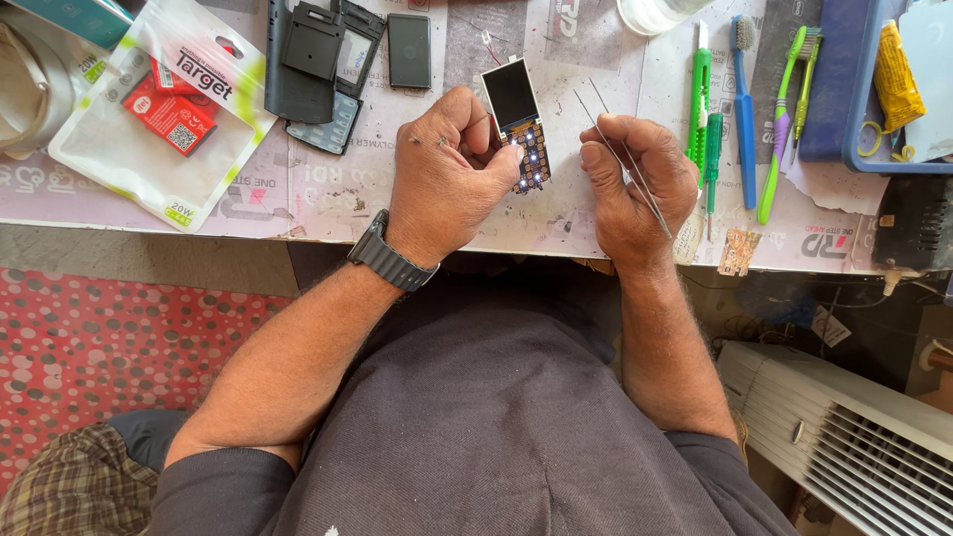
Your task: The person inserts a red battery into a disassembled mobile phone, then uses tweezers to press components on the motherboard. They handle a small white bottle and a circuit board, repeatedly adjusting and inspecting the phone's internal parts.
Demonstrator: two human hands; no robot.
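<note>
Head view looks straight down over a dark grey shirt and two bare forearms reaching from 6 o'clock toward the table [298, 203]. At 7 o'clock lies a red floor covering with pale dots [89, 347]; at 4 o'clock stands a white slatted appliance [844, 427].

A dark wristwatch [390, 260] sits on the left wrist. Left hand [442, 179] rests at the table's near edge, its fingers curled tight around the lower part of a bare phone circuit board [519, 121], the thumb tip on the lit keypad dots. That board lies tilted at the middle of the table, its small dark screen pointing to 12 o'clock, just beside and between both hands.

Right hand [635, 184], at 3 o'clock of the board, has its fingers closed on thin metal tweezers [623, 159], whose tips point to 11 o'clock, near the board but apart from it.

Farther out, at 2 o'clock, lie a green screwdriver [712, 159], a green utility knife [700, 89], a blue toothbrush [745, 109] and a green toothbrush [784, 119], then a blue tray [854, 99]. At 11 o'clock lie dark phone housing parts [318, 69], and at 10 o'clock a clear pouch holding a red packet [159, 119].
</note>
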